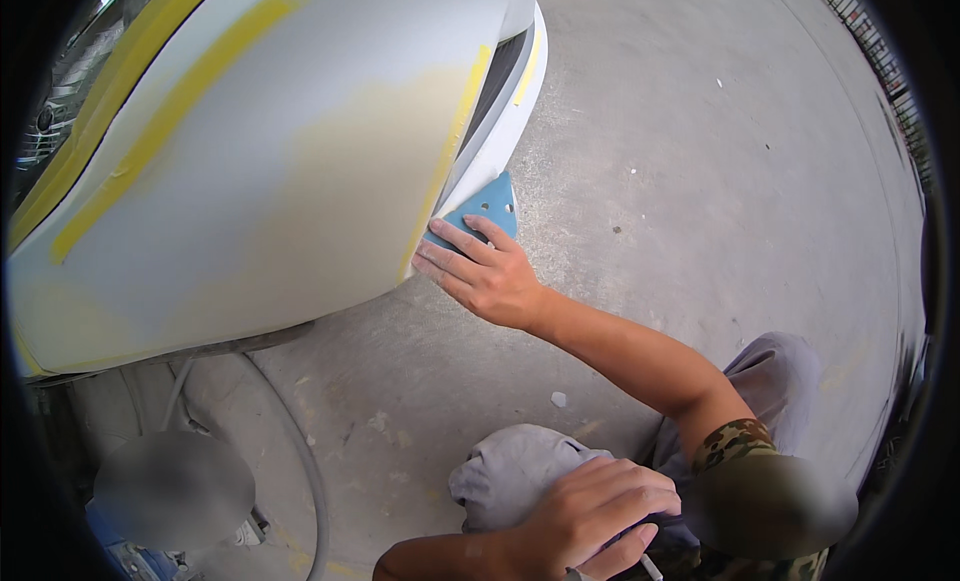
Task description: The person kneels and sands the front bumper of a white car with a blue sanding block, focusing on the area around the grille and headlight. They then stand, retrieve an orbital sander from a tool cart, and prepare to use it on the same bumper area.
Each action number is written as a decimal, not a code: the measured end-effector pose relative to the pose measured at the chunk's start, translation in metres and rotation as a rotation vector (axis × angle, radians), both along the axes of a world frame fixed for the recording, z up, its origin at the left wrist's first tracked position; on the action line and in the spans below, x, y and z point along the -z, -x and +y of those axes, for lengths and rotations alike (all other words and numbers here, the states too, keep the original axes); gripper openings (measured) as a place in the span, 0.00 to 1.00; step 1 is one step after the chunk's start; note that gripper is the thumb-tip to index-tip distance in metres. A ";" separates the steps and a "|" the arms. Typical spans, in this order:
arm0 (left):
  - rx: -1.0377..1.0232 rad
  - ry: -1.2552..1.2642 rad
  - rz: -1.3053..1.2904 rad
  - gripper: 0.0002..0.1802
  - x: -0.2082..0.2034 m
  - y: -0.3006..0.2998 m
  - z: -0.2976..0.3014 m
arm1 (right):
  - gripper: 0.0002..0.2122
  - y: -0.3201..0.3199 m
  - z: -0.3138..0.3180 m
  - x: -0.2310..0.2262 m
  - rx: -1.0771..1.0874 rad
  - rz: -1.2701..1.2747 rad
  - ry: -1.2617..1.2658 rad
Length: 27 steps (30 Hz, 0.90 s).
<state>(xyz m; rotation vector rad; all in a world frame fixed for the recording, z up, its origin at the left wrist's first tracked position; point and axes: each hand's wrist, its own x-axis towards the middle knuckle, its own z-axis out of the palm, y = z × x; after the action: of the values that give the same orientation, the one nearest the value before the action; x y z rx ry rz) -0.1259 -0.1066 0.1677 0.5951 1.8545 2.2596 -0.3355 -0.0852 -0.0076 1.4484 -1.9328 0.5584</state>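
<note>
Okay, nearest: left hand (605, 501) curled by the grey-trousered knee (515, 471), thin white stick (652, 568) poking out underneath, exact grip unclear from here. Farther out, right hand (495, 281) has its fingers slightly spread over a blue perforated sanding sheet (497, 192), thumb hidden so can't tell if pinching; sheet sits at the edge of a white car body panel (240, 211), beside yellow masking tape (455, 131).

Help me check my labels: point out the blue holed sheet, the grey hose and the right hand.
Blue holed sheet (497, 198): head view, exposed surface near its holes.
Grey hose (310, 461): head view, partway along its curve.
Right hand (505, 286): head view, back of the hand.
</note>
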 end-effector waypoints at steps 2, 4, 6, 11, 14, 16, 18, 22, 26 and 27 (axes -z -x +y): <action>-0.015 0.007 -0.016 0.11 0.000 0.002 0.004 | 0.17 -0.001 0.000 0.003 0.199 -0.146 0.051; -0.013 0.009 -0.024 0.10 0.000 0.003 0.006 | 0.17 -0.002 0.000 0.004 0.346 -0.218 0.072; -0.017 0.018 -0.031 0.10 0.000 0.004 0.007 | 0.17 -0.001 0.000 0.005 0.108 -0.057 0.042; -0.007 0.039 -0.051 0.10 -0.005 0.007 0.006 | 0.17 0.002 0.000 0.005 0.316 -0.210 0.079; 0.020 0.049 -0.052 0.10 -0.006 0.006 0.007 | 0.18 0.001 0.000 0.007 0.106 -0.059 0.028; -0.035 0.011 -0.034 0.09 -0.002 0.007 0.011 | 0.18 0.001 0.000 0.008 -0.014 -0.006 -0.021; -0.066 -0.008 -0.034 0.09 0.001 0.007 0.013 | 0.18 0.001 0.000 0.007 0.223 -0.138 0.048; -0.048 -0.014 -0.042 0.10 0.005 0.005 0.014 | 0.16 0.001 0.000 0.002 0.103 -0.076 0.056; -0.069 -0.002 -0.021 0.10 0.004 0.004 0.014 | 0.16 0.003 0.003 0.002 0.230 -0.131 0.057; -0.067 0.000 -0.022 0.10 0.004 0.003 0.015 | 0.17 0.003 0.003 0.002 0.356 -0.207 0.078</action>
<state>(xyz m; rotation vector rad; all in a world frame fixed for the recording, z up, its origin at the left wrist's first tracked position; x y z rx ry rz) -0.1291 -0.0920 0.1642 0.5138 1.8916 2.2984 -0.3387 -0.0819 -0.0101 0.9972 -2.2384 0.6260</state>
